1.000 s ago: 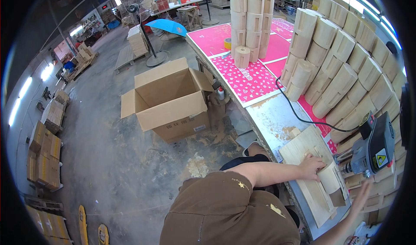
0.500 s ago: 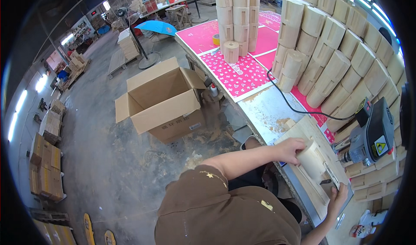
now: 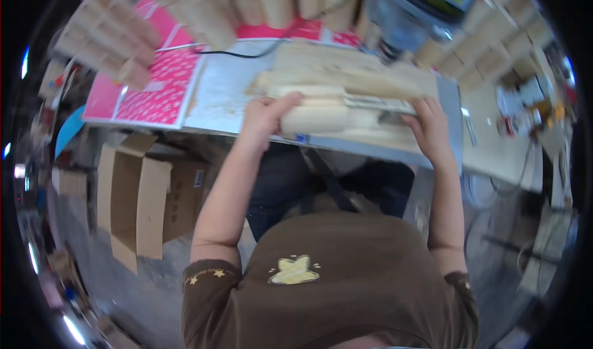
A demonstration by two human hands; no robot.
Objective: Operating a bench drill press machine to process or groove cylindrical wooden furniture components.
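Wooden cylinder lies on its side on the worktable, in front of the person, long way left to right. Left hand is closed on its left end, one digit stretched along the top. Right hand is at the right end of a thin pale strip that runs along the cylinder's far side; fingers bent over the end, thumb on the near side. Blur, so cannot tell if it grips the strip or only rests there. Small dark piece sits just left of that thumb.

Cylinder and strip are on a flat wooden board. Drill, grey and black with a yellow sticker, stands beyond the board, chuck pointing down. Black cable crosses the pale top of the worktable. Small blue item at the near edge.

Pink patterned sheet covers the table's left part. Stacked wooden cylinders line the far side; more at far left and right. Right side: side table with packets, blurred.

Open cardboard box is on the floor, left of the person. Brown shirt fills the lower middle.
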